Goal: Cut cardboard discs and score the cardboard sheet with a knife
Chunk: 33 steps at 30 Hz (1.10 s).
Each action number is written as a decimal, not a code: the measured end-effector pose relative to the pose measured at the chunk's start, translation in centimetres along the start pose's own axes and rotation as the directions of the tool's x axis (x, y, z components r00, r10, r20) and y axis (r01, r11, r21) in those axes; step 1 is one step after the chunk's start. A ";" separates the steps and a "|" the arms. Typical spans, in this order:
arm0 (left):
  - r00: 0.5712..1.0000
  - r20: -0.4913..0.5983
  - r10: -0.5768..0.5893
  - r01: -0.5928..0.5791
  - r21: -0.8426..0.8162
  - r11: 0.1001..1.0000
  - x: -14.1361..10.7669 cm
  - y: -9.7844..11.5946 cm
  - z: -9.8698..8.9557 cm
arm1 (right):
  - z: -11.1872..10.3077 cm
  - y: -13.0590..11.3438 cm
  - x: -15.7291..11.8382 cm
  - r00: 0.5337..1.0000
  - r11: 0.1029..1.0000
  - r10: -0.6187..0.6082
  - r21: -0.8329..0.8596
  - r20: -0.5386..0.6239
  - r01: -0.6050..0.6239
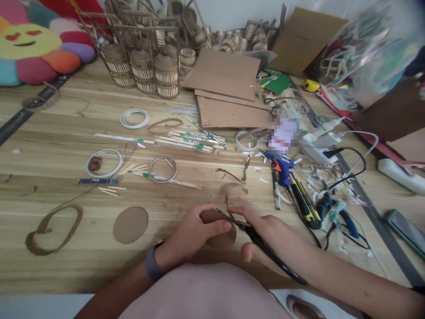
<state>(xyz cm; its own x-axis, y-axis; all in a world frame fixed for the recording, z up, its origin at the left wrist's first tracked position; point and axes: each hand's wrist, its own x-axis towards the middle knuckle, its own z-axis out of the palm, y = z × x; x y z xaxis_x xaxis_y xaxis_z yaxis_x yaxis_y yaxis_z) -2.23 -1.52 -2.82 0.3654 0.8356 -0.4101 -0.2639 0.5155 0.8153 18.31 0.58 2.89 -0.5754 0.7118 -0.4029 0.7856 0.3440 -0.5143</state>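
Held disc (222, 240): matt cardboard | scissor handles (270, 253): glossy plastic | tabletop (96, 266): smooth wood

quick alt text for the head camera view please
A person's left hand holds a brown disc while the right hand holds black scissors at its edge. A second disc lies to the left on the wooden table, with sticks and a blue glue gun beyond.

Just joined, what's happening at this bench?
A person's left hand grips a rounded cardboard piece, while the right hand holds black-handled scissors, blades at the cardboard, seemingly mid-trim. Another cardboard disc lies on the table to the left. The blue glue gun lies off to the right, unheld.
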 end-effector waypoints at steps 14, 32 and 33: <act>0.991 0.124 -0.047 0.053 -0.049 0.997 -0.2 0.2 -0.1 | 0.3 0.3 -0.6 0.990 0.961 -0.138 -0.249 -0.043 0.123; 0.990 0.141 -0.028 0.020 0.059 0.998 -0.4 0.0 -0.1 | -0.1 -0.3 -0.9 0.993 0.979 -0.113 -0.175 -0.031 0.106; 0.990 0.140 -0.026 0.019 0.056 0.998 -0.4 -0.1 -0.1 | -0.1 -0.4 -0.8 0.994 0.978 -0.104 -0.181 -0.020 0.099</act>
<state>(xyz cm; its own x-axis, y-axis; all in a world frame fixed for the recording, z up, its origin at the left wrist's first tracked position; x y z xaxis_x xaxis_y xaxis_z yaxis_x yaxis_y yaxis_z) -2.46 -1.84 -2.77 0.4932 0.7871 -0.3704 -0.2064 0.5195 0.8292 18.48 -0.05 3.53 -0.6492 0.6844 -0.3319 0.7532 0.5177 -0.4057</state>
